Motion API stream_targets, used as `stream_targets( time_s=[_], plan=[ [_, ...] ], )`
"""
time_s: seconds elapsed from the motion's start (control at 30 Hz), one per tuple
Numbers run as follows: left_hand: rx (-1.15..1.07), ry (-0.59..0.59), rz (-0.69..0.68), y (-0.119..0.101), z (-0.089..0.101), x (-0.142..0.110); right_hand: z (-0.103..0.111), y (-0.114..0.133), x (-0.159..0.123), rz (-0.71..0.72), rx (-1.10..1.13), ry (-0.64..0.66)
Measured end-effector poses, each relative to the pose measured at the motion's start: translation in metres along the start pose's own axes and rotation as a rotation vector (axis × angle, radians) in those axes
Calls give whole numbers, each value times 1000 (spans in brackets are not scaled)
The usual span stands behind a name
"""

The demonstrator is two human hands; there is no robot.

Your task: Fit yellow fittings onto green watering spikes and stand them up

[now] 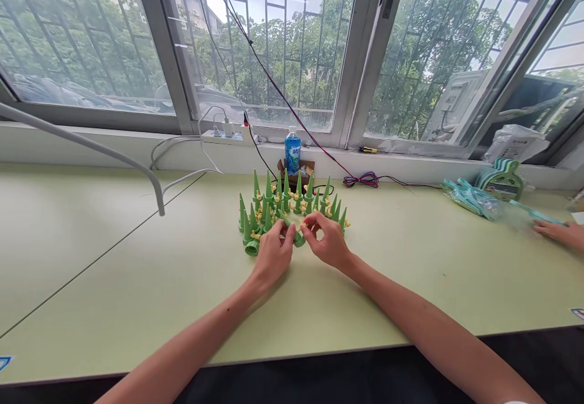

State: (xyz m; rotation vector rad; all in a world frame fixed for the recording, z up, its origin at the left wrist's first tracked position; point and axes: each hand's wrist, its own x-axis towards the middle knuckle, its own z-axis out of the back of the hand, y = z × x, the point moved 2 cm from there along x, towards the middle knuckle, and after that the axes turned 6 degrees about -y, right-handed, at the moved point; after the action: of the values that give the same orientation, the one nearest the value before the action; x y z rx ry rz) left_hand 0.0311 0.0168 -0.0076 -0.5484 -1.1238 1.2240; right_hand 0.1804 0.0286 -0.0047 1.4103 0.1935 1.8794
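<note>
My left hand point(274, 249) is closed around a green plastic watering spike point(298, 240), held tilted with its wide threaded end toward my right hand. A small yellow valve piece point(302, 224) shows at the fingertips of my right hand point(329, 244), which is pinched beside the spike. Whether the valve is seated in the spike, I cannot tell. Just behind both hands, several similar green spikes point(255, 188) stand points up in a cluster, with yellow valves on their sides. At the cluster's front left, another spike point(252, 248) lies with its open round mouth toward me.
A blue bottle point(292, 151) and a small brown box point(309, 167) stand behind the spikes. A coiled cable point(360, 179) lies by the sill. Another person's hand point(559, 232) is at the right, near bagged turquoise items point(472, 198). A grey tube point(100, 147) crosses the left.
</note>
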Motion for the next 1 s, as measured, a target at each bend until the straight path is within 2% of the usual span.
stream_targets(
  time_s=[0.2, 0.7, 1.0],
  plan=[
    [-58, -45, 7, -7, 3, -2, 1, 1, -1, 14, 12, -31],
    [-160, -42, 10, -7, 2, -3, 0, -1, 1, -36, 97, -32],
    [-137, -51, 4, -8, 3, -3, -1, -3, 2, -62, 109, -11]
  ],
)
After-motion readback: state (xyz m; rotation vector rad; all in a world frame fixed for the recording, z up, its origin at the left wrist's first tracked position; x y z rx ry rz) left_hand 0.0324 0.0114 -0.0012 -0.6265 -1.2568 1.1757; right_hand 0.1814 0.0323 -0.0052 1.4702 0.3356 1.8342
